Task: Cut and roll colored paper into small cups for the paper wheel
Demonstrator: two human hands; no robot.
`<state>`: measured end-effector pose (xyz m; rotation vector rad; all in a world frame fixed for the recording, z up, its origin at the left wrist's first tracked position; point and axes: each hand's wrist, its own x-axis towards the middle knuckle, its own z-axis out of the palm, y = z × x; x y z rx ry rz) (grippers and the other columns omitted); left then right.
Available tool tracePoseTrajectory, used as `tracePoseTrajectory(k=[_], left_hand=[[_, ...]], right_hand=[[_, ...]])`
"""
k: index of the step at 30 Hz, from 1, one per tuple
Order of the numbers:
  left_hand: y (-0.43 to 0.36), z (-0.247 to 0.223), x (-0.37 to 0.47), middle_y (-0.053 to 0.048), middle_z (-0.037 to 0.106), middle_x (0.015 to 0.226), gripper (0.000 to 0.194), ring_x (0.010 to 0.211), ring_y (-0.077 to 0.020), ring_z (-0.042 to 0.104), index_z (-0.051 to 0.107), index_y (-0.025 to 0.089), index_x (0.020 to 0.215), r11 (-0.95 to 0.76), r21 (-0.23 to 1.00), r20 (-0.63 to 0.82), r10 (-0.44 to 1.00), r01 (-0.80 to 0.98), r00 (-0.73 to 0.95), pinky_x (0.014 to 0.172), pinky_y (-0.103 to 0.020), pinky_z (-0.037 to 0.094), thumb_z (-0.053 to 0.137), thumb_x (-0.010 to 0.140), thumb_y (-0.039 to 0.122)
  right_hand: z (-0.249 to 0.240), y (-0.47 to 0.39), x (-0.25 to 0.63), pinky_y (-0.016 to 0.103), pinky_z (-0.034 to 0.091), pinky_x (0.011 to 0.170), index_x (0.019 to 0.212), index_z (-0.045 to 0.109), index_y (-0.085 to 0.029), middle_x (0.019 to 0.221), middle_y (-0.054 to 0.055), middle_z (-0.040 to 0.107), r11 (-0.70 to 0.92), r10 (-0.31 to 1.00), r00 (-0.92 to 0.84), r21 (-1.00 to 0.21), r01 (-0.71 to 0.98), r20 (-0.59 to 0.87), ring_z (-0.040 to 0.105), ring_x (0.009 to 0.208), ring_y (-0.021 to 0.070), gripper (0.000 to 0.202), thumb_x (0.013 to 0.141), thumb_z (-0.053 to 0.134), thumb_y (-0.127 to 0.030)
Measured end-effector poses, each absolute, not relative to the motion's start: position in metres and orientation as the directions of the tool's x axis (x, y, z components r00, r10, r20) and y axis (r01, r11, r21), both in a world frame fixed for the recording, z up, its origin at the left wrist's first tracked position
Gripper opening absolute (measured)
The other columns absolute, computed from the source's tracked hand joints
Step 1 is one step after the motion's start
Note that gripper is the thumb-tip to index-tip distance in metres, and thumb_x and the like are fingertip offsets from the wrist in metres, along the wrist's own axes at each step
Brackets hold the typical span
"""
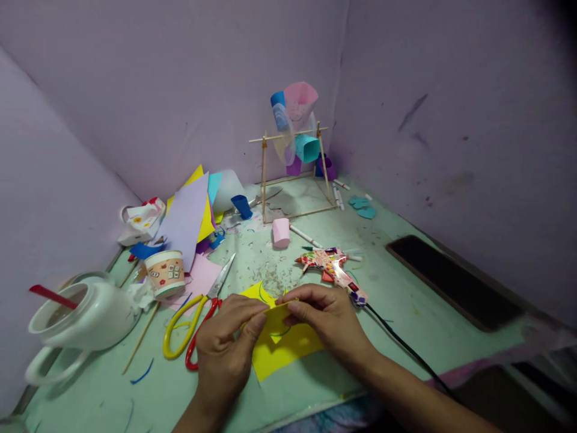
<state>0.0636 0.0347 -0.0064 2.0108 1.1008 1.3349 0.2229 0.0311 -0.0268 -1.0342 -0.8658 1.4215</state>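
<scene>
Between both hands a small yellow paper piece point(276, 311) is pinched at its edges. My left hand point(232, 337) grips its left end with thumb and fingers, and my right hand point(327, 313) holds the right end the same way. Beneath them lies a larger yellow paper sheet point(283, 355) with dark curved lines on it. Scissors point(180, 328) with one yellow and one red handle rest just left of my left hand, blades pointing away. Beyond my right hand is a flower-patterned glue gun point(331, 267) on its side, its cord running toward the front right.
A stick frame point(264, 180) carrying a wheel with paper cups point(300, 99) stands at the back. At left are a white teapot point(97, 316), a printed paper cup point(165, 273) and coloured paper sheets point(184, 207). A small pink cup point(280, 233) stands mid-table; a phone point(451, 279) lies right.
</scene>
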Motion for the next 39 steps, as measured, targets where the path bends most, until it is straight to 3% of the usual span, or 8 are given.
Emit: tracePoseTrajectory(k=[3,6,9,12,18,23,31,39], left_hand=[[0.032,-0.007,0.064,0.003,0.067,0.064,0.017,0.062,-0.0127,0.059,0.071,0.024,0.071,-0.564,0.747,0.550,0.822,0.352,0.148,0.066,-0.027,0.047,0.061,0.074,0.011],[0.031,-0.009,0.064,0.004,0.063,0.060,0.018,0.058,-0.0113,0.057,0.072,0.025,0.071,-0.490,0.803,0.487,0.868,0.339,0.100,0.060,-0.025,0.047,0.060,0.076,0.014],[0.034,-0.011,0.064,0.003,0.068,0.067,0.012,0.062,-0.0130,0.061,0.072,0.025,0.074,-0.404,0.855,0.405,0.912,0.326,0.067,0.058,-0.023,0.050,0.064,0.073,0.016],[0.037,-0.011,0.064,0.000,0.072,0.076,0.013,0.070,-0.0163,0.065,0.072,0.023,0.078,-0.370,0.860,0.360,0.928,0.351,0.095,0.065,-0.026,0.054,0.069,0.067,0.016],[0.037,-0.014,0.063,-0.001,0.073,0.085,0.021,0.080,-0.0162,0.066,0.071,0.025,0.086,-0.514,0.785,0.488,0.857,0.345,0.166,0.073,-0.028,0.054,0.064,0.072,0.011],[0.038,-0.015,0.062,-0.001,0.071,0.090,0.026,0.085,-0.0145,0.065,0.069,0.025,0.093,-0.608,0.708,0.566,0.793,0.360,0.225,0.077,-0.025,0.053,0.062,0.073,0.009],[0.035,-0.018,0.061,-0.003,0.068,0.098,0.029,0.091,-0.0164,0.063,0.064,0.024,0.101,-0.616,0.643,0.573,0.781,0.455,0.249,0.080,-0.028,0.052,0.062,0.075,0.012],[0.035,-0.017,0.063,-0.006,0.068,0.091,0.022,0.082,-0.0182,0.064,0.063,0.021,0.096,-0.665,0.523,0.651,0.715,0.533,0.255,0.072,-0.030,0.054,0.060,0.075,0.014]], right_hand=[[-0.027,0.030,0.221,0.023,0.052,0.053,0.068,0.072,-0.016,0.059,0.001,0.068,-0.142,0.989,-0.010,-0.920,-0.365,-0.149,0.064,0.051,0.0120,0.014,0.060,0.076,-0.027],[-0.028,0.030,0.219,0.022,0.052,0.051,0.066,0.071,-0.016,0.056,0.000,0.067,-0.170,0.984,-0.019,-0.889,-0.426,-0.179,0.063,0.048,0.0114,0.017,0.057,0.078,-0.028],[-0.030,0.031,0.219,0.023,0.052,0.052,0.066,0.071,-0.016,0.058,0.001,0.068,-0.174,0.983,-0.025,-0.872,-0.457,-0.183,0.063,0.047,0.0111,0.016,0.058,0.078,-0.028],[-0.031,0.032,0.221,0.026,0.053,0.057,0.071,0.072,-0.018,0.064,0.001,0.069,-0.121,0.992,-0.025,-0.899,-0.421,-0.122,0.063,0.052,0.0113,0.012,0.062,0.075,-0.025],[-0.033,0.031,0.225,0.036,0.051,0.082,0.087,0.071,-0.024,0.095,0.004,0.069,0.107,0.994,-0.009,-0.968,-0.229,0.112,0.063,0.092,0.0195,0.028,0.061,0.075,-0.017],[-0.036,0.030,0.225,0.039,0.049,0.085,0.089,0.071,-0.026,0.095,0.004,0.069,0.184,0.980,-0.038,-0.966,-0.181,0.194,0.063,0.091,0.0194,0.024,0.067,0.072,-0.018],[-0.037,0.029,0.225,0.036,0.049,0.084,0.093,0.070,-0.025,0.097,0.003,0.068,0.138,0.986,-0.064,-0.963,-0.232,0.157,0.063,0.091,0.0189,0.027,0.067,0.070,-0.016],[-0.038,0.026,0.226,0.037,0.050,0.082,0.102,0.064,-0.023,0.100,0.006,0.066,0.049,0.988,-0.125,-0.948,-0.313,0.092,0.062,0.090,0.0199,0.035,0.068,0.072,-0.028]])
